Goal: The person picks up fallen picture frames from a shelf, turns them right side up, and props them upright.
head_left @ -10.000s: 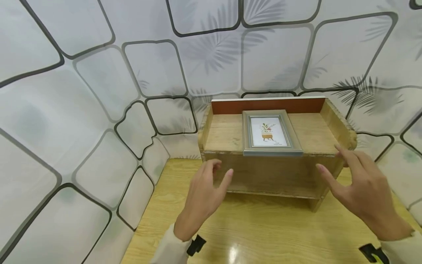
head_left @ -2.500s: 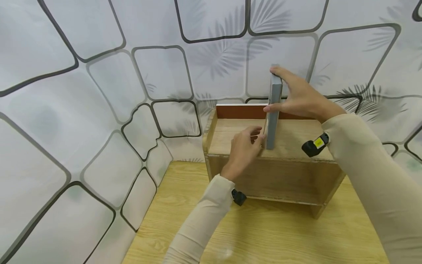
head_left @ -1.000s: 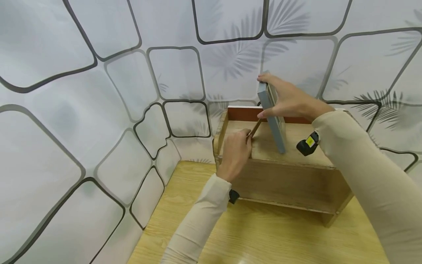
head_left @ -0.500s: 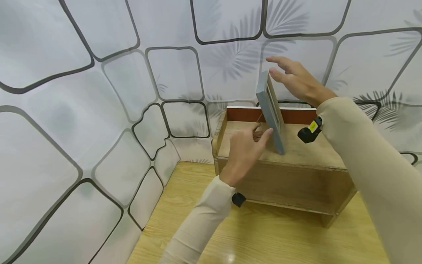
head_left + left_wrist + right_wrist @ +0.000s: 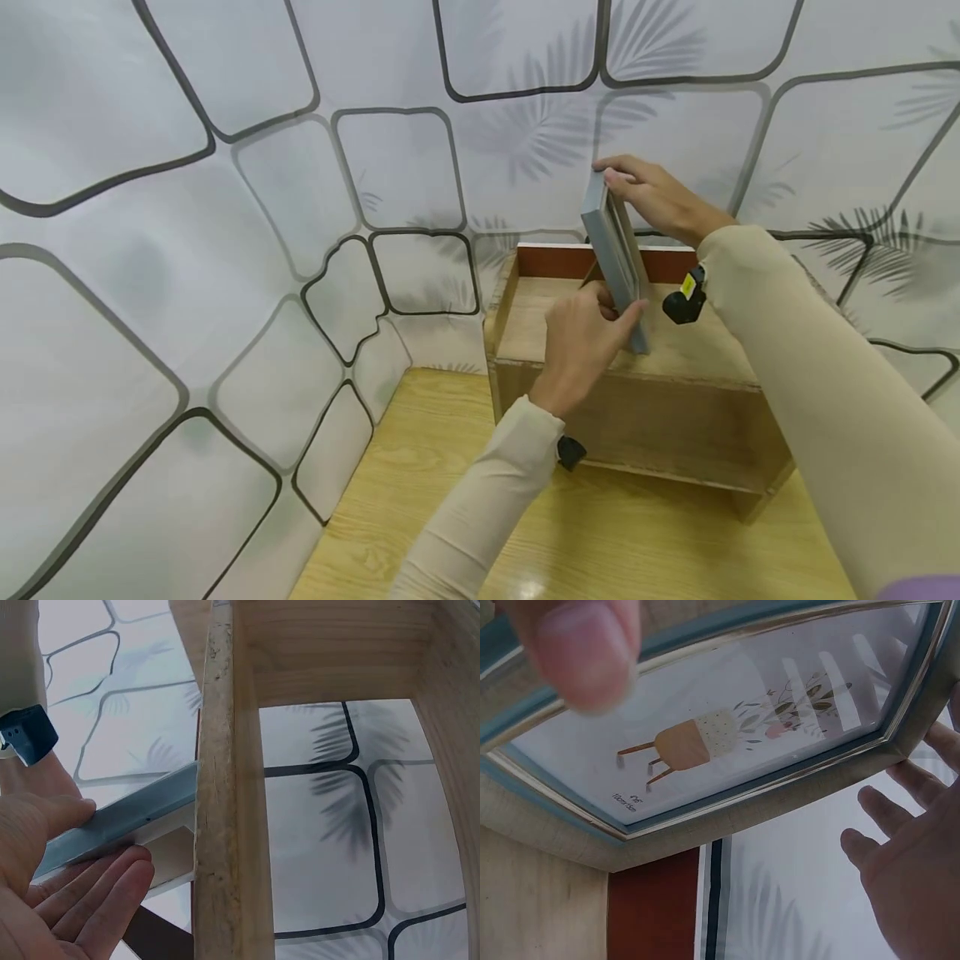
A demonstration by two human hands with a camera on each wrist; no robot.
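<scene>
Picture frame stood on edge atop the wooden shelf unit, both hands on it.

The right hand (image 5: 651, 198) pinches the top edge of the picture frame (image 5: 617, 250), thumb over the glass; the left hand (image 5: 587, 337) holds the lower edge, fingers seemingly curled behind. The frame leans slightly on the shelf unit (image 5: 675, 392), which sits on the table (image 5: 450, 467) against the patterned wall (image 5: 225, 208).
</scene>
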